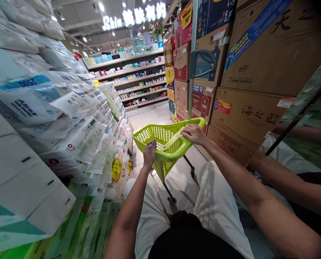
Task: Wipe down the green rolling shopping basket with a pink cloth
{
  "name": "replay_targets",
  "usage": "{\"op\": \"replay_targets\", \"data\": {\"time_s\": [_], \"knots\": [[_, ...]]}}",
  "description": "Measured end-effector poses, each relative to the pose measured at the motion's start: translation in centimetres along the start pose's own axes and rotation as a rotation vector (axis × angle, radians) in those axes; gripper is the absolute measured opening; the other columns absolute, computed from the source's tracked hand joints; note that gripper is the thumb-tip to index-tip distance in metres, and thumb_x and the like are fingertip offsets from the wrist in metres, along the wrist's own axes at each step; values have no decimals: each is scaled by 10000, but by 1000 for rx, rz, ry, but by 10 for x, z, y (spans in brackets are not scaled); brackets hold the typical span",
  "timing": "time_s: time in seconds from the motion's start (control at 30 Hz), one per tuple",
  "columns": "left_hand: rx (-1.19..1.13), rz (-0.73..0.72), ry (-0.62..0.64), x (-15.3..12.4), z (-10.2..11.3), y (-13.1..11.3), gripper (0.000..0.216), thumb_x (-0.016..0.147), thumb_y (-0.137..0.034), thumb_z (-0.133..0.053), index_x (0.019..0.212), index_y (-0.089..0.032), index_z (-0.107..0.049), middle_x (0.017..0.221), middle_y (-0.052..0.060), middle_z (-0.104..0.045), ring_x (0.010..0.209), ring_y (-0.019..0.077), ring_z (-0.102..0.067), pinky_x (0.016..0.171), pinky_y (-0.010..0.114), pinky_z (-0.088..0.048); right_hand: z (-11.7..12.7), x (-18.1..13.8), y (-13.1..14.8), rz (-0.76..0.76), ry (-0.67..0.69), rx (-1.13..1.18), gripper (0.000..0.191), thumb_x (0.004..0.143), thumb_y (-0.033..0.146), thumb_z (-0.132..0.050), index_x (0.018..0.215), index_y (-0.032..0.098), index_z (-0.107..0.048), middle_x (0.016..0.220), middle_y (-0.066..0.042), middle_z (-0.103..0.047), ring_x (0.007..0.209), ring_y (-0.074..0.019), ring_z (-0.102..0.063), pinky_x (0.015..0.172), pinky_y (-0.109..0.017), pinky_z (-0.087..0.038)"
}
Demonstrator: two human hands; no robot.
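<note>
Cart point(173, 155), one, lime green, perforated walls, on wheels point(172, 199): we find it directly before us in the aisle, between white packs point(76, 144) on the left and cartons point(246, 118) on the right. Right grip point(194, 133): curled over the cart's rim. Left grip point(148, 154): closed round a crumpled greyish cloth point(151, 146), against the near rim. Hazards, as we judge them: a swing to the right could knock the rim into the cartons or the grey post point(190, 97) just beyond; a drift to the left could drag down loosely heaped packs; a sudden stop could bring the wheels against our feet; the bunched cloth could slip and loosen our hold on that side. Lettering: we read "Skin" on the lit sign point(134, 16) above the shelves point(138, 77), followed by Chinese characters; "2500" inverted on one pack; "海之蓝" on a middle carton; "T6" on cartons past the post. Yellow starburst tags point(117, 169) hang low on the left, their figures too blurred for us to record.
</note>
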State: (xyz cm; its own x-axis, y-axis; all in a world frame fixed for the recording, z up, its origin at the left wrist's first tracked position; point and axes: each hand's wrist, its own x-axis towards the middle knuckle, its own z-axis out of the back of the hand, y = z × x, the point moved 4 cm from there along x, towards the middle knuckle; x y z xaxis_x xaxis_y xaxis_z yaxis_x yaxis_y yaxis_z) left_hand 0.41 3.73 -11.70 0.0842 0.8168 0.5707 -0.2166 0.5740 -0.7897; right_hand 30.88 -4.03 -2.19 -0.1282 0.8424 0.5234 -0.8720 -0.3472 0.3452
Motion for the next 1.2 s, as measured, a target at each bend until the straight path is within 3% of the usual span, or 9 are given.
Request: {"op": "replay_targets", "data": {"time_s": [0.23,0.37,0.43,0.6,0.8,0.9,1.03,1.1,1.2], "knots": [[117,-126,66,-15,-17,-18,530,976,-652,-456,1044,-217,-752,1082,110,-723,1120,265,-663,1021,431,-519,8,-3,-24,-114,-132,-26,470,1031,379,-332,1030,274,-790,1269,-49,-747,1232,-259,-610,1200,-516,-249],[167,-125,65,-9,-26,-21,487,994,-613,-449,1067,-233,-744,1047,96,-719,1056,254,-665,983,424,-531,0,-22,-5,-47,-189,20,413,1026,440,-397,1089,271,-769,1322,-56,-718,1265,-254,-596,1215,-504,-278],[180,-139,31,-9,-32,-25,477,1015,-586,-432,1111,-225,-728,1078,108,-717,1075,255,-658,994,431,-525,-11,-30,9,16,-158,97,451,1044,417,-344,991,280,-771,1242,-40,-753,1289,-236,-586,1210,-479,-310],[190,-265,-91,-33,-51,-38,396,1050,-471,-444,1277,-212,-640,1313,155,-639,1350,271,-553,1166,494,-431,-23,-31,16,-65,-215,212,555,1045,342,-288,631,268,-651,1040,-42,-790,1241,-241,-618,1246,-501,-273],[176,-316,-289,-75,-61,-27,515,1025,-399,-542,1501,-231,-440,1506,219,-456,1524,315,-391,1211,565,-395,-23,-26,17,-51,-222,275,534,1011,310,-331,550,269,-597,1001,-53,-789,1207,-258,-623,1224,-495,-318],[208,-354,-243,-63,-56,-32,424,1043,-389,-497,1426,-210,-529,1447,202,-523,1493,307,-437,1205,561,-404,-23,-27,19,-51,-231,327,517,991,336,-352,536,273,-590,949,-58,-782,1188,-269,-625,1223,-507,-325],[254,-424,-50,-37,-50,-48,326,1050,-343,-475,1300,-213,-640,1287,148,-663,1367,277,-561,1184,531,-431,-23,-24,14,-78,-234,350,520,985,383,-344,551,278,-610,908,-70,-775,1181,-272,-626,1227,-519,-326],[265,-440,-8,-39,-50,-48,332,1040,-326,-499,1325,-223,-636,1313,143,-658,1377,273,-555,1192,530,-427,-22,-21,9,-81,-237,340,534,997,395,-328,558,274,-607,927,-64,-773,1188,-262,-627,1242,-524,-301],[231,-455,-69,-57,-50,-40,406,1023,-306,-534,1422,-244,-575,1442,153,-569,1498,283,-436,1227,547,-392,-23,-20,5,-60,-239,321,556,1021,408,-308,576,265,-609,966,-59,-773,1184,-243,-635,1248,-506,-288]]}}
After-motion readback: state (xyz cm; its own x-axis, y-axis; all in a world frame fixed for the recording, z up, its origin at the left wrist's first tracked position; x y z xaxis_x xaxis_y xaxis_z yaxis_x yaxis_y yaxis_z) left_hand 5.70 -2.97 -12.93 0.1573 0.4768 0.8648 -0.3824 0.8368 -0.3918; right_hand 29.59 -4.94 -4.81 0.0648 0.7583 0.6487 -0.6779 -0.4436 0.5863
